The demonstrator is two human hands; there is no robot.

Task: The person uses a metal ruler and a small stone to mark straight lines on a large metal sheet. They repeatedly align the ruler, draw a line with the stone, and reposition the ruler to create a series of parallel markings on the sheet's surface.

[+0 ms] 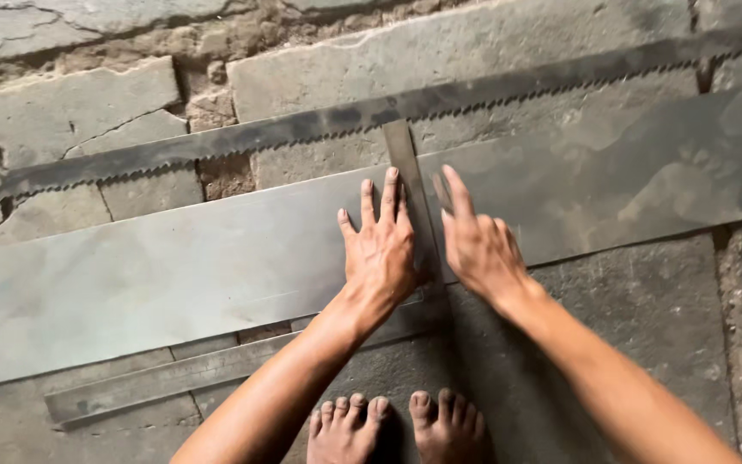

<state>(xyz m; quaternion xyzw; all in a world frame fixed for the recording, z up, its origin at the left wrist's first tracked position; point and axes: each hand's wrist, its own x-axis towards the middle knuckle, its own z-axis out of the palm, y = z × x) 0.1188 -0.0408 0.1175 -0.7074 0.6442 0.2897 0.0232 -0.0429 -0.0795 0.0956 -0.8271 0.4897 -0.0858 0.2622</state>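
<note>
Crouched barefoot on a stone floor, a person presses the left hand, fingers spread flat, on a metal square laid across a wide steel sheet, while the right hand pinches a marking tool beside it; firm, steady pressure should keep the line true.

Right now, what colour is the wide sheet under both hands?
Dull grey with faint lighter streaks; the sheet shows best in the head view.
</note>
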